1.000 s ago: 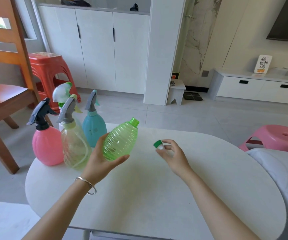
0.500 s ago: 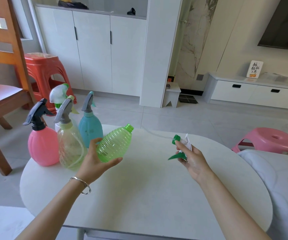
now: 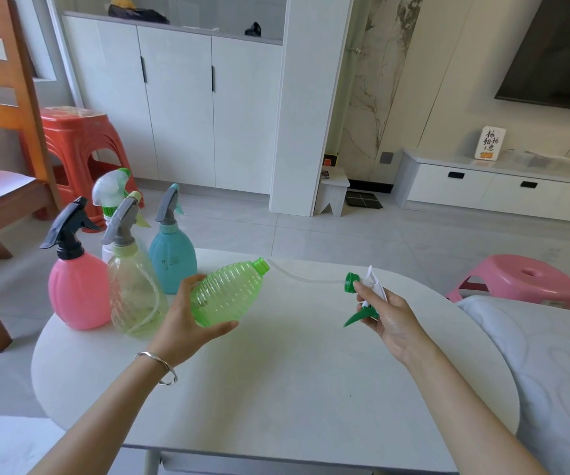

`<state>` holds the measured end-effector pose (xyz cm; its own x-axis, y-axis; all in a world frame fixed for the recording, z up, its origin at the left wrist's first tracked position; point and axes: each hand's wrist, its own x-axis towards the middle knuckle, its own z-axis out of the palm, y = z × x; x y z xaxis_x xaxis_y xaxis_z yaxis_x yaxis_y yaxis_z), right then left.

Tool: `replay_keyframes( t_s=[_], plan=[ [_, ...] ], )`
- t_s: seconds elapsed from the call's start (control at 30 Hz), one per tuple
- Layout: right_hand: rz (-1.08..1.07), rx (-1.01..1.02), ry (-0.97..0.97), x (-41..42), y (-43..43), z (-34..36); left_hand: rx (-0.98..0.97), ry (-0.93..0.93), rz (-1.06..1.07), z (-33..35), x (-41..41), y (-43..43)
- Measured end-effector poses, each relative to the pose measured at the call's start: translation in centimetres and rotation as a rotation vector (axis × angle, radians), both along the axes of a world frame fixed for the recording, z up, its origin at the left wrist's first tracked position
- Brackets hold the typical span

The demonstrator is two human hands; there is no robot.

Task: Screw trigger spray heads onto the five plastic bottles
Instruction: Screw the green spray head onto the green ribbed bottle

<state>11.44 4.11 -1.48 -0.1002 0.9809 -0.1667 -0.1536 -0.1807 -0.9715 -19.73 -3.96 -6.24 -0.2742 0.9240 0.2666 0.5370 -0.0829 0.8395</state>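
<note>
One sign [image 3: 489, 142] can be read. It is a small white upright card standing on top of the low white cabinet [image 3: 482, 190], near its left end by the wall. It carries black brush-written Chinese characters in two columns, which appear to read 柿柿如意, though the strokes are not quite sharp. Under the characters is a small orange picture, too small to make out. A dark card [image 3: 325, 174] lying on the white stool [image 3: 334, 193] bears some print, too small to read
</note>
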Motion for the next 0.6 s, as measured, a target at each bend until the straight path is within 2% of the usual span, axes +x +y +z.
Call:
replay_keyframes(
  t_s=[0.17,0.43,0.5,0.6],
  plan=[
    [-0.005,-0.003,-0.056,0.4,-0.1,0.0,0.012,0.011,-0.042,0.0,-0.1,-0.1],
    [0.004,0.008,-0.029,0.6,-0.2,0.6,-0.046,0.064,-0.132,0.4,-0.6,-0.3],
    [0.056,0.007,-0.060,0.3,-0.4,0.6,-0.096,0.026,-0.229,0.7,-0.3,-0.5],
    [0.182,0.035,-0.146,-0.8,-1.0,0.4,-0.181,-0.131,-0.346,1.0,0.7,-0.8]
  ],
)
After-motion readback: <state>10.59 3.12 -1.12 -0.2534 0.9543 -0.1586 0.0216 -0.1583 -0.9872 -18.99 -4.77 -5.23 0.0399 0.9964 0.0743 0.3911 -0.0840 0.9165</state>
